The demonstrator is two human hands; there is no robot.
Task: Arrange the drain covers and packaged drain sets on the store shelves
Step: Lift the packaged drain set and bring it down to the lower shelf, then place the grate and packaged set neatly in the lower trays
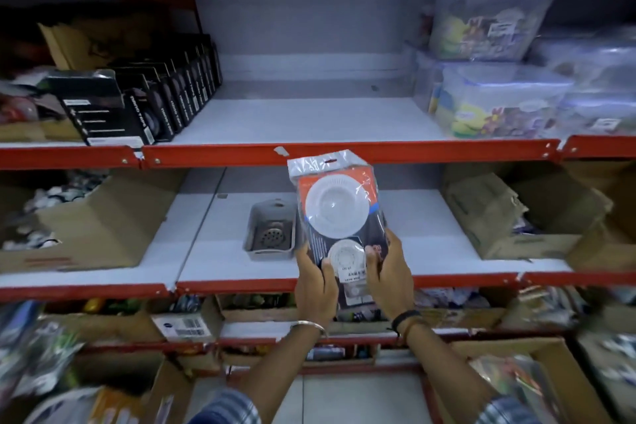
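Observation:
A packaged drain set (339, 213), clear plastic over a red and dark card with two white round covers, stands upright in front of the middle shelf (220, 265). My left hand (316, 282) grips its lower left edge. My right hand (389, 279) grips its lower right edge. Behind the pack, on the middle shelf, a small grey tray (270, 232) holds a round metal drain cover (272, 237). Black packaged items (161, 100) stand in a row at the left of the upper shelf (309, 120).
Cardboard boxes (86, 227) sit at the left and right (516, 213) of the middle shelf. Clear plastic containers (499, 96) fill the upper shelf's right side. Red shelf edges (344, 151) run across. Open boxes of goods crowd the lowest shelf and floor.

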